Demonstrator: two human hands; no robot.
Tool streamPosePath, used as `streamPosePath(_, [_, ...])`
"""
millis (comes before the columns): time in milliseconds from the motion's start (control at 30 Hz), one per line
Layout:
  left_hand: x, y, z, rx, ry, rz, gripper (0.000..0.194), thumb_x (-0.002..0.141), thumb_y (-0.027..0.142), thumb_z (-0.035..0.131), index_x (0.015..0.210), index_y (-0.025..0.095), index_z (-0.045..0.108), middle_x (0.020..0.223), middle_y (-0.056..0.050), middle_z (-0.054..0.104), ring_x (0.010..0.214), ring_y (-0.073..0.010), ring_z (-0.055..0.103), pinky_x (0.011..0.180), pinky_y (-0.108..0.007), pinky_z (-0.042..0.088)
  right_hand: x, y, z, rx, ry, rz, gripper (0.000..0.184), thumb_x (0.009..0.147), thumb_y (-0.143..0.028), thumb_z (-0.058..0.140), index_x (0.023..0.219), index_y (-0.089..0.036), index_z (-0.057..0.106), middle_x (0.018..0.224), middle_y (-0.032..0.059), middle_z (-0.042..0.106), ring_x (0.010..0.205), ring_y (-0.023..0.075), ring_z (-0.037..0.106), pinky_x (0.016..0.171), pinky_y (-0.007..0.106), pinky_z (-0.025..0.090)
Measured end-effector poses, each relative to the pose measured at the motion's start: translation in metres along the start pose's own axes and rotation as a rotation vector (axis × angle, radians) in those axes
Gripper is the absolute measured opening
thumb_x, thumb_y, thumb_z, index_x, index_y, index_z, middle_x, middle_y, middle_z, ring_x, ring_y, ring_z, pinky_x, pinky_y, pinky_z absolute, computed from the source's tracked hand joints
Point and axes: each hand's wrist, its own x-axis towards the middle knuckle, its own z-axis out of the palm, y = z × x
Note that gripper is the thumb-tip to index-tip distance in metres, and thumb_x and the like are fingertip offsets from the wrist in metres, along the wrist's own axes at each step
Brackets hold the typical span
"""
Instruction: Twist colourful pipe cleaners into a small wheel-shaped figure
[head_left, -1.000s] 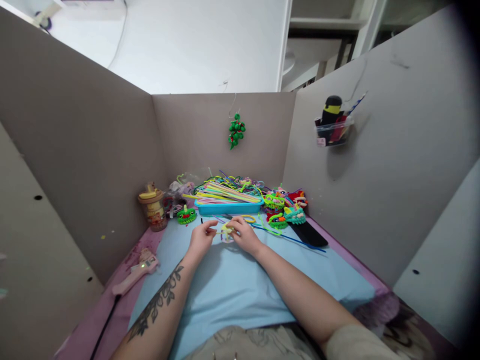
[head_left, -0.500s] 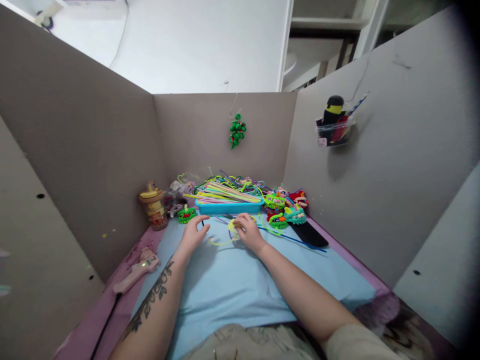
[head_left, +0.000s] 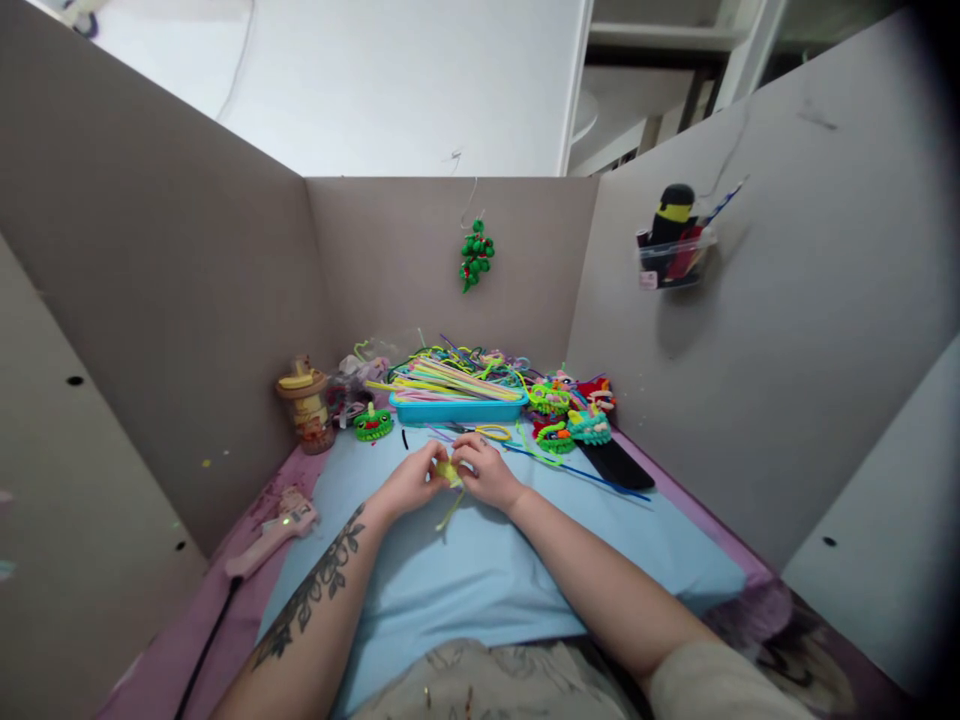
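Between my two hands is a small yellow pipe-cleaner piece (head_left: 448,472), with a thin pale yellow-green end hanging below it. My left hand (head_left: 417,480) pinches it from the left, thumb and fingers closed. From the other side my right hand (head_left: 484,470) grips the same piece; its fingertips partly hide it. Just beyond the right hand lie scissors (head_left: 493,432) with yellow handles. A short black stem (head_left: 405,439) rests on the blue cloth (head_left: 442,590) past my left hand. Long blue pipe cleaners (head_left: 585,470) stretch to the right.
A blue tray (head_left: 459,411) heaped with pipe cleaners stands at the back. Left of it are a green frog-like figure (head_left: 373,424) and a lidded cup (head_left: 306,410). A pink glue gun (head_left: 270,540) lies at left. Colourful figures (head_left: 589,425) and a black phone-like slab (head_left: 619,466) are at right.
My left hand, which was open and apart, has moved right and closed on the yellow piece. The right hand has shifted slightly left and down. The black stem now lies on the cloth.
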Motion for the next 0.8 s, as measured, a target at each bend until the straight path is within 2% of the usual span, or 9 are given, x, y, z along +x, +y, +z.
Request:
streamPosePath(100, [0.0, -0.0014, -0.0012, 0.023, 0.013, 0.006, 0.025, 0.066, 0.017, 0.058, 0.088, 0.021, 0.048, 0.075, 0.004, 0.054, 0.064, -0.0121, 0.051, 0.06, -0.022, 0.038, 0.0003, 0.0015, -0.0006, -0.093, 0.047, 0.038, 0.017, 0.074, -0.009, 0.053, 0.084, -0.022, 0.06, 0.096, 0.0068, 0.055, 0.095, 0.0211, 0.051, 0.085, 0.037, 0.042])
streamPosePath(233, [0.0028, -0.0055, -0.0032, 0.023, 0.201, -0.028, 0.019, 0.069, 0.019, 0.057, 0.086, 0.02, 0.049, 0.075, 0.002, 0.055, 0.064, -0.0125, 0.051, 0.062, -0.023, 0.038, 0.0013, 0.0039, -0.0021, -0.124, 0.159, 0.099, 0.014, 0.079, -0.014, 0.053, 0.089, -0.02, 0.061, 0.092, 0.0075, 0.056, 0.093, 0.0216, 0.051, 0.084, 0.037, 0.042])
streamPosePath(333, [0.0058, -0.0086, -0.003, -0.029, 0.292, -0.054, 0.013, 0.07, 0.02, 0.056, 0.079, 0.02, 0.048, 0.072, 0.003, 0.055, 0.062, -0.0121, 0.051, 0.061, -0.023, 0.038, 0.0015, 0.0059, -0.0022, -0.144, 0.166, 0.09, 0.011, 0.081, -0.017, 0.052, 0.085, -0.021, 0.062, 0.085, 0.0064, 0.057, 0.087, 0.0208, 0.052, 0.08, 0.035, 0.042])
streamPosePath(500, [0.0064, -0.0085, 0.0025, -0.094, 0.276, -0.065, 0.015, 0.068, 0.023, 0.058, 0.07, 0.02, 0.044, 0.061, 0.005, 0.05, 0.056, -0.011, 0.047, 0.055, -0.021, 0.035, 0.0011, 0.0044, 0.0008, -0.166, 0.151, 0.077, 0.01, 0.083, -0.021, 0.053, 0.083, -0.021, 0.063, 0.082, 0.0058, 0.06, 0.084, 0.0202, 0.053, 0.079, 0.034, 0.042])
streamPosePath(700, [0.0012, -0.0052, 0.0046, 0.067, 0.281, -0.041, 0.01, 0.072, 0.023, 0.056, 0.077, 0.021, 0.047, 0.062, 0.004, 0.052, 0.055, -0.0119, 0.047, 0.055, -0.022, 0.034, 0.0005, -0.0001, 0.0029, -0.23, 0.095, 0.067, 0.012, 0.084, -0.019, 0.05, 0.083, -0.02, 0.062, 0.086, 0.0072, 0.06, 0.086, 0.021, 0.052, 0.078, 0.034, 0.042])
streamPosePath(800, [0.0006, -0.0041, 0.0039, 0.05, 0.279, -0.035, 0.009, 0.073, 0.023, 0.056, 0.077, 0.021, 0.047, 0.065, 0.004, 0.053, 0.056, -0.0122, 0.048, 0.056, -0.022, 0.035, 0.0007, 0.0017, 0.0031, -0.23, 0.099, 0.09, 0.011, 0.084, -0.02, 0.05, 0.086, -0.02, 0.062, 0.087, 0.0076, 0.06, 0.087, 0.0216, 0.052, 0.078, 0.034, 0.042])
